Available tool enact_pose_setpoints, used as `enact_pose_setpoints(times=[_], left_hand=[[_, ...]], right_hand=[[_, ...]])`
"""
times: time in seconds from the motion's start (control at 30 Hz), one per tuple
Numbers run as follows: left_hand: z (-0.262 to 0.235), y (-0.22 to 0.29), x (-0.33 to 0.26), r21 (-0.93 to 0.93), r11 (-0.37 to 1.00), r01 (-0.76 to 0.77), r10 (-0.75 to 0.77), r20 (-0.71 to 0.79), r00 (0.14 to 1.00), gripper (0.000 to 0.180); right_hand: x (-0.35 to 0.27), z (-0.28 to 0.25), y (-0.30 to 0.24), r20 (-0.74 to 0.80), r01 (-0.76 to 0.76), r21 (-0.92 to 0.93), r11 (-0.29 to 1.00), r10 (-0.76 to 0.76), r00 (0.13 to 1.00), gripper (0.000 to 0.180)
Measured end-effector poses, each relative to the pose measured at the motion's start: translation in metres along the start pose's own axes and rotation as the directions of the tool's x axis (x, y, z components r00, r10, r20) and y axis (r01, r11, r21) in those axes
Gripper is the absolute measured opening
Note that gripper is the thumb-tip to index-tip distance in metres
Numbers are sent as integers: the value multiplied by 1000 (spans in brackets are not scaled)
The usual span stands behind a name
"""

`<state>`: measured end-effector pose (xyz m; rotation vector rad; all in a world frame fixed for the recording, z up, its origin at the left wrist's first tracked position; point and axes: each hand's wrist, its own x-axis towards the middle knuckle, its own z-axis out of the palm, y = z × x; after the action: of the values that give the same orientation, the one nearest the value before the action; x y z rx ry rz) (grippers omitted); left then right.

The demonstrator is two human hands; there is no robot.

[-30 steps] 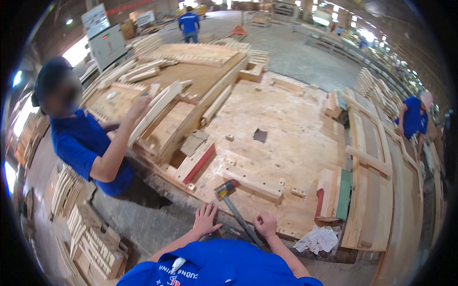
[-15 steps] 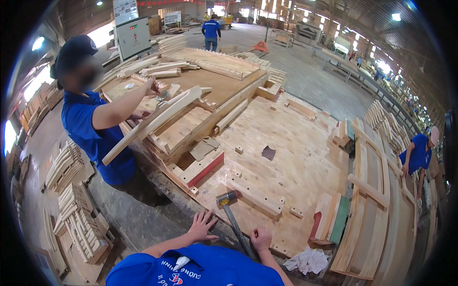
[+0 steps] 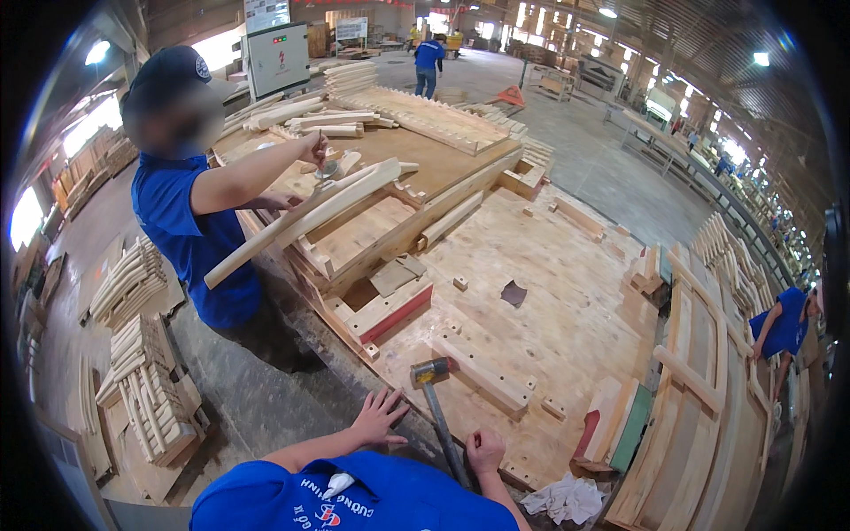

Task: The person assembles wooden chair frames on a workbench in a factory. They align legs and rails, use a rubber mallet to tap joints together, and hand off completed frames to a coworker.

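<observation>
My left hand (image 3: pixel 380 418) lies open at the near edge of the plywood-topped workbench (image 3: pixel 567 310), fingers spread and nothing in them. My right hand (image 3: pixel 485 450) rests curled in a fist on the same edge; nothing shows in it. Between the two hands lies a mallet (image 3: pixel 444 425), its dark and yellow head away from me and its handle pointing toward me. Beyond it, a wooden block with holes (image 3: pixel 482 372) sits on the board. Right of my right hand is a crumpled white cloth (image 3: pixel 567 497).
At left, a co-worker (image 3: pixel 199 221) reaches over long wooden pieces (image 3: pixel 345 199) on the adjoining bench. Red-sided (image 3: pixel 398 314) and green-sided blocks (image 3: pixel 630 429) stand on my board. Curved wooden frames (image 3: pixel 699 372) lie at right, near another person (image 3: pixel 781 327). Stacked wood (image 3: pixel 146 398) is on the floor.
The view has turned slightly left, so the benches appear farther right. Both my hands and the mallet stay in place. The person at far right bends lower.
</observation>
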<state>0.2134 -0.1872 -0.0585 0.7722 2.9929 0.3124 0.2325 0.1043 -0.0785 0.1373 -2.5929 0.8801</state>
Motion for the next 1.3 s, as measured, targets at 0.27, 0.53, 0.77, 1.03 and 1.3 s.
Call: enact_pose_setpoints(times=[0.27,0.53,0.77,1.03,1.3], left_hand=[[1,0,1,38,999,20,-22,55,998,89],[-1,1,-1,36,999,23,-24,38,999,89],[-4,2,0,48,998,26,-29,67,997,89],[0,1,0,39,999,25,-26,45,999,89],[0,1,0,44,999,31,-33,61,998,88]], right_hand=[[0,0,2,24,8,-7,1000,-7,1000,13],[-1,0,-1,35,-30,-12,999,30,999,12],[0,-1,0,-6,9,3,1000,-9,1000,13],[0,-1,-1,12,-5,-1,1000,5,1000,14],[-1,1,2,9,-1,-19,1000,2,1000,13]])
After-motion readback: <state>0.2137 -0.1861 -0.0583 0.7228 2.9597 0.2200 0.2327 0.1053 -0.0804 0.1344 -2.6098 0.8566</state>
